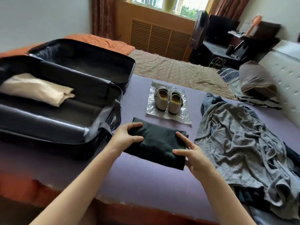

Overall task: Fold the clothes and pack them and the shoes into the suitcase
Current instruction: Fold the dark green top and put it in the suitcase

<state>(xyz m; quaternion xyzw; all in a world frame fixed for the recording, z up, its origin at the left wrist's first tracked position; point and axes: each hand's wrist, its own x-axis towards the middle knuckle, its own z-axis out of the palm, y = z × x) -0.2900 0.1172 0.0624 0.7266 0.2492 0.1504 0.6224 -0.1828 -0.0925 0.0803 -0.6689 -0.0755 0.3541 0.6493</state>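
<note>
Folded black garment (155, 143) — it lies on the purple mat (146, 179) near the mat's front edge, about midway across, with both your hands on it. It is not in the suitcase yet.

Your left hand (128, 137) grips its left end, with the fingers curled over the far edge and the thumb on top. Your right hand (194, 155) is at the right end: the thumb and forefinger lie on the cloth and the other fingers are spread loose just beside its edge, not closed round anything.

Suitcase (97, 75) — it lies open and flat on the left side of the bed, both halves facing up, its near right corner just left of your left hand. A folded cream garment (37, 90) lies in the nearer half, toward the left end. I can't make out anything in the far half.

Shoes (168, 99) — a pale pair standing side by side and touching, on a clear plastic bag (183, 118) spread on the mat. They sit just beyond the black garment, toward the mat's far edge.

A crumpled grey pile of clothes (240, 143) covers the right side of the mat, unfolded, with darker pieces showing beneath it. Its left edge is near your right hand. A brown pillow (256, 80) lies at the far right corner of the bed.
</note>
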